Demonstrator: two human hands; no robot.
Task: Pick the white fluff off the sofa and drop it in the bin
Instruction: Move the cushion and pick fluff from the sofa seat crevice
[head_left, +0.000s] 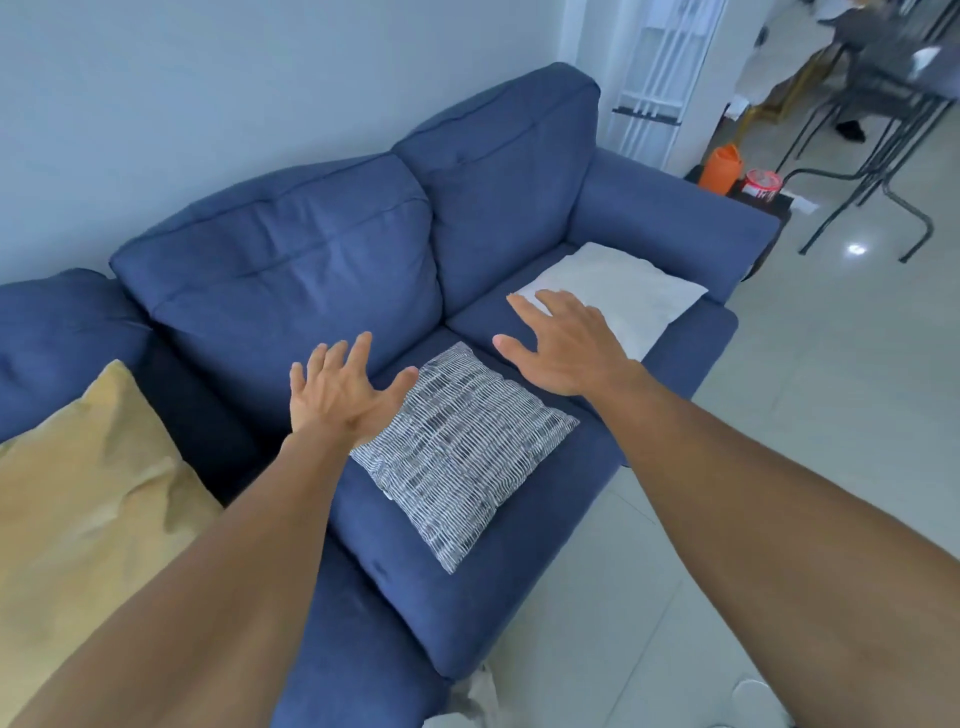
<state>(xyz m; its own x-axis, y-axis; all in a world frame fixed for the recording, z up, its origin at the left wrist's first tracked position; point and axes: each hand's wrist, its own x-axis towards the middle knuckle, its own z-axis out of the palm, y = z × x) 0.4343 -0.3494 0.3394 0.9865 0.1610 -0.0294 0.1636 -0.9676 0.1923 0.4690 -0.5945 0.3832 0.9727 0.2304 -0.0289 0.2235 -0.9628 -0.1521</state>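
Faced a blue sofa (322, 260) bearing a yellow cushion (88, 493), patterned cushion (462, 452) and pillow (623, 291) (white, by the far armrest). Held left hand (343, 395) and right hand (566, 343) above the seat, fingers spread, grasping nothing. Could not make out any fluff.

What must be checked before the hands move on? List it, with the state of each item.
1. Left hand free: ok, fingers spread, holding nothing.
2. Right hand free: ok, open, holding nothing.
3. White fluff spotted on the sofa: cannot tell, none plainly shows on the blue fabric.
4. Seat uncovered for searching: not ok, the patterned cushion and the white pillow lie on it.
5. Bin located: cannot tell, none plainly in view.
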